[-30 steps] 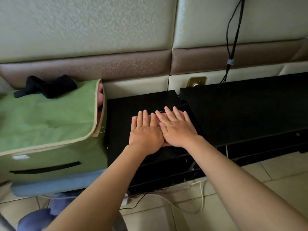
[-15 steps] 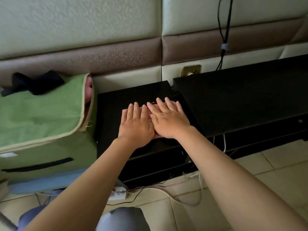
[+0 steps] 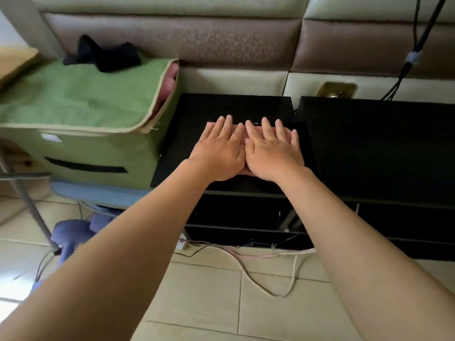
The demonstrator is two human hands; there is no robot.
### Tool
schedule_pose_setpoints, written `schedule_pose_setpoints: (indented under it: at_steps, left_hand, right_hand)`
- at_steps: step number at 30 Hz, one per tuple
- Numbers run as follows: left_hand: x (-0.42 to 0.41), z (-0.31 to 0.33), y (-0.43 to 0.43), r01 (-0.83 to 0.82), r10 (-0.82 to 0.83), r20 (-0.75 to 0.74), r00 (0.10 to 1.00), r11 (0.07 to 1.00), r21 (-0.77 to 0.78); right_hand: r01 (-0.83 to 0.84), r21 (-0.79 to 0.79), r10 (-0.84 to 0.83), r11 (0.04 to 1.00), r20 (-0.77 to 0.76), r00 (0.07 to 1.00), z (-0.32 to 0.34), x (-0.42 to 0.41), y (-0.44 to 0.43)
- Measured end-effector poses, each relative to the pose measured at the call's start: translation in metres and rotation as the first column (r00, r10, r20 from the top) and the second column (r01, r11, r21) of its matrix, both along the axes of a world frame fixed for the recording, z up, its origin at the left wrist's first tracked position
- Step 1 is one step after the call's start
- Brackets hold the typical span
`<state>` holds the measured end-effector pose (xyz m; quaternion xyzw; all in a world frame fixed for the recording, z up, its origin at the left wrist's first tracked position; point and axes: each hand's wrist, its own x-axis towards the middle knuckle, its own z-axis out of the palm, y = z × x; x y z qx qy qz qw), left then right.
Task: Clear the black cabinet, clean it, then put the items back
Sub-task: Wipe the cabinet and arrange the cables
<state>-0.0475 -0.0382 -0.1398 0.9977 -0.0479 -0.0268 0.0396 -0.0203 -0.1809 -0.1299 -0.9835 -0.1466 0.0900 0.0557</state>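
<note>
The black cabinet stands low against the padded wall, and its top is bare apart from my hands. My left hand and my right hand lie flat side by side on the top, fingers straight, pressing a pink cloth that shows only between and just past my fingers. Most of the cloth is hidden under my palms. A longer black unit adjoins the cabinet on the right.
A green fabric storage box with a black garment on its lid stands tight against the cabinet's left side. Cables and a white plug strip lie on the tiled floor below. Black cords hang down the wall.
My view has swung left and down. Both hands stay flat together on the cloth; they now sit a little further forward on the cabinet top.
</note>
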Motion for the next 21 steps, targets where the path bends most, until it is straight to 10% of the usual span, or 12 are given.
schedule_pose_setpoints:
  at_steps: [12, 21]
  left_hand:
    - [-0.018, 0.008, -0.002, 0.045, -0.04, 0.03, 0.999, 0.985, -0.168]
    - [-0.053, 0.001, 0.007, 0.179, -0.186, 0.019, 0.982, 0.965, 0.189]
  right_hand:
    - [-0.05, -0.008, 0.05, 0.999, 0.016, 0.999, 0.0, -0.004, -0.004]
    - [-0.114, 0.059, 0.103, 0.992, 0.173, 0.98, 0.0, -0.041, -0.008]
